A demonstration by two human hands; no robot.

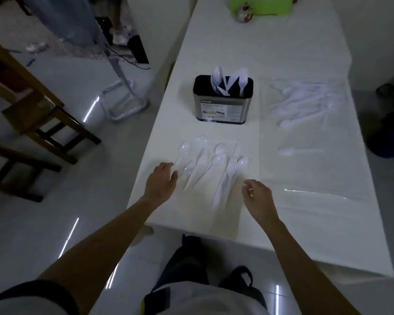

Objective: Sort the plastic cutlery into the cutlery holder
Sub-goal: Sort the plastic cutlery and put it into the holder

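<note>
A steel cutlery holder point(222, 108) with a dark rim stands upright in the middle of the white table point(248, 51). White spoons and forks stick out of its top. In front of it lies a loose group of white plastic cutlery point(210, 165), spoons, forks and knives, spread flat. My left hand point(160, 180) hovers at the left edge of this group, fingers relaxed, holding nothing. My right hand point(257, 196) hangs just right of the group, fingers loosely curled, empty. A second heap of plastic cutlery point(305, 102) lies to the right of the holder, and a single spoon point(287, 152) lies below that heap.
A green package point(259, 5) and a small round ornament point(245, 15) sit at the far end of the table. Wooden chairs point(32, 114) stand on the tiled floor at left, with a metal stand point(123, 101) near the table's left edge. A dark bin point(389, 135) is at right.
</note>
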